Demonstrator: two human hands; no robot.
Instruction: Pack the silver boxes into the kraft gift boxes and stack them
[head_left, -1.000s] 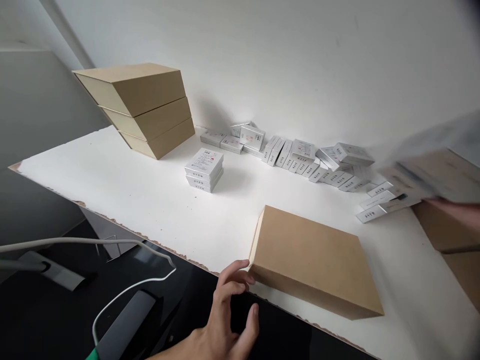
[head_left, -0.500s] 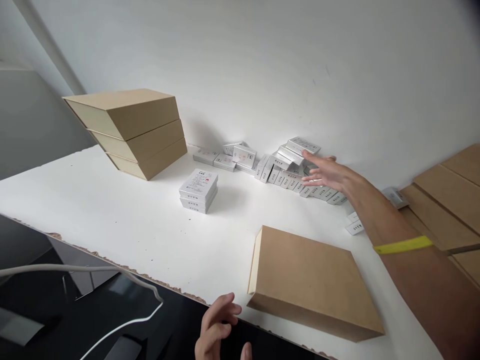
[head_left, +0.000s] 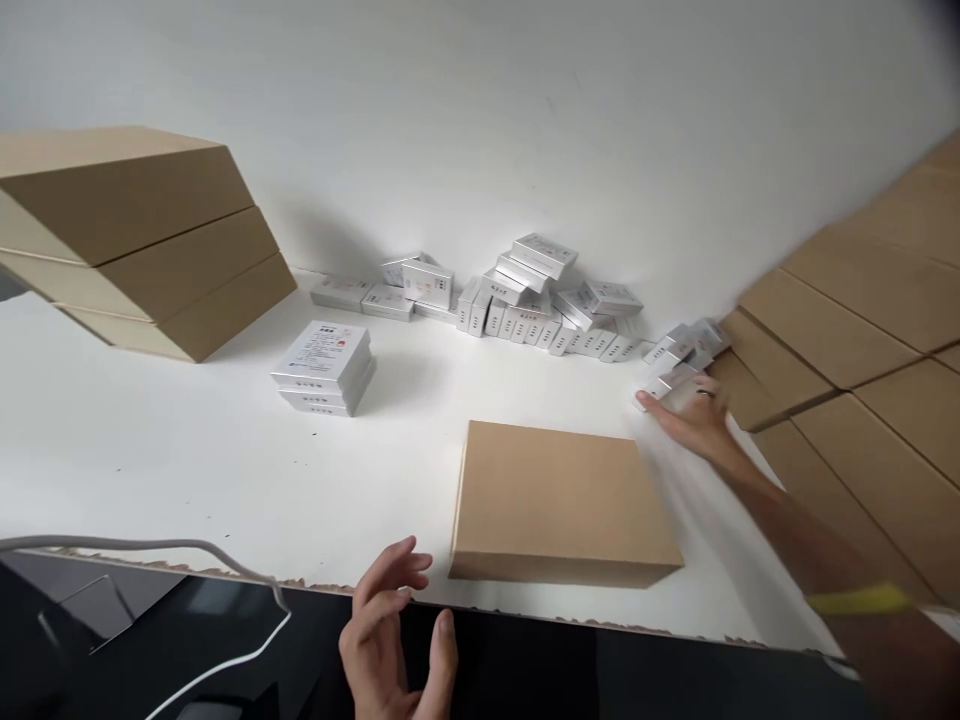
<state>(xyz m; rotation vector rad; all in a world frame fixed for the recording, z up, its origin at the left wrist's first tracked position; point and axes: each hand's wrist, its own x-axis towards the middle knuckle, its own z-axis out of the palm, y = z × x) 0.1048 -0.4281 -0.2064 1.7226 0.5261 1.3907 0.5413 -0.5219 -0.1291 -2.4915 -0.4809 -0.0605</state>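
My right hand (head_left: 701, 415) reaches to the right end of the table. Its thumb and fingers close around a small silver-white printed box (head_left: 667, 383) lying there, partly covered by the hand. More such boxes (head_left: 670, 345) lie just behind it. Near the front edge, my left hand (head_left: 394, 635) is raised with fingers loosely bent and apart, holding nothing. A brown cardboard box (head_left: 562, 500) lies shut on the white table between the hands. To the left stands a short stack of small silver-white boxes (head_left: 322, 360).
Along the wall runs a row and heap of small silver-white boxes (head_left: 525, 310). Three large brown boxes (head_left: 187, 260) are stacked at the left. More brown boxes (head_left: 847, 310) are piled at the right. A white cable (head_left: 217, 550) hangs at the front-left table edge (head_left: 322, 588).
My right hand has moved from above the heap by the wall to the boxes at the right end and closed around one. The view has turned right. My left hand stays open.
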